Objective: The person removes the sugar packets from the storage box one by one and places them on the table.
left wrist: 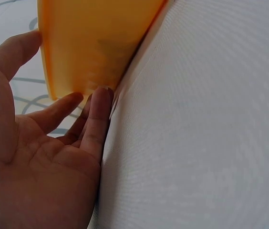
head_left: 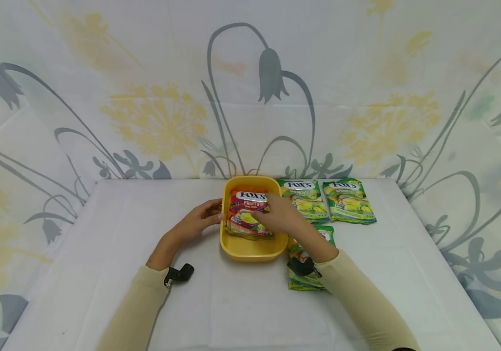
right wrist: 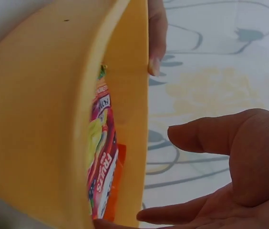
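A yellow plastic tub (head_left: 254,255) stands at the middle of the table with a red FOX'S Fruits candy bag (head_left: 243,222) in it. Part of an orange wrapper (right wrist: 120,164) shows beside the red bag in the right wrist view. My left hand (head_left: 192,222) is at the tub's left side; in the left wrist view its thumb meets the rim and its loosely bent fingers touch the outer wall. My right hand (head_left: 280,214) reaches over the tub's right rim above the red bag. Its thumb and fingers are spread apart in the right wrist view, with nothing between them.
Two green FOX'S candy bags, one nearer the tub (head_left: 306,202) and one farther right (head_left: 349,202), lie at the back. Another green bag (head_left: 305,282) lies in front of them, partly under the right forearm. A patterned cloth backdrop (head_left: 250,122) rises behind the table.
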Demonstrator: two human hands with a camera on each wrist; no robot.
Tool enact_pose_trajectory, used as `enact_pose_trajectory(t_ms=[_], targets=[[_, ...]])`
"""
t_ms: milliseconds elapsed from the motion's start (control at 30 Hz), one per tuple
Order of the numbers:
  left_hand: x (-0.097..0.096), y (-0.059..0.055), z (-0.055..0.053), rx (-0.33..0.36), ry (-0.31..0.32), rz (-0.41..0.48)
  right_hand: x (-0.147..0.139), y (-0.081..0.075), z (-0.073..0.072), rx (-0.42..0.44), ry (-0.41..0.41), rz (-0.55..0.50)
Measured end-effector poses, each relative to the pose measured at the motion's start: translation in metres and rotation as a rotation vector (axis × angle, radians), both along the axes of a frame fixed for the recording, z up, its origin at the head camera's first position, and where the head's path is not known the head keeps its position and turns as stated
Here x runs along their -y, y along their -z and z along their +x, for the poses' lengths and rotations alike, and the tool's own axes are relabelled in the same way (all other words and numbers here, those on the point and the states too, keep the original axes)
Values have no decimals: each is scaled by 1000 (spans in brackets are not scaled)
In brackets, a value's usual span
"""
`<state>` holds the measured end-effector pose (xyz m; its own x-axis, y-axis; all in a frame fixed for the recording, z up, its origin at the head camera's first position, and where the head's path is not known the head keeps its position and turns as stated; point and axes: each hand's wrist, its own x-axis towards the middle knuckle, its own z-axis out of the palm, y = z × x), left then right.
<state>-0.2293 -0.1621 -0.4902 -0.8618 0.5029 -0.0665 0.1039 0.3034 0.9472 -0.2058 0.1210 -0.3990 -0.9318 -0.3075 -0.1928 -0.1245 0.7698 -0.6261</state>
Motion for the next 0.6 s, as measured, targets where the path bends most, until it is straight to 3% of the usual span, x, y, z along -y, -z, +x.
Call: enact_pose_trajectory(t_ms=[267, 600], targets=[[1, 0, 0, -19, 11, 1, 10, 3, -13, 146, 72, -54], [0, -2, 0, -12, 24, 15, 17, 11, -22, 186, 94, -75]])
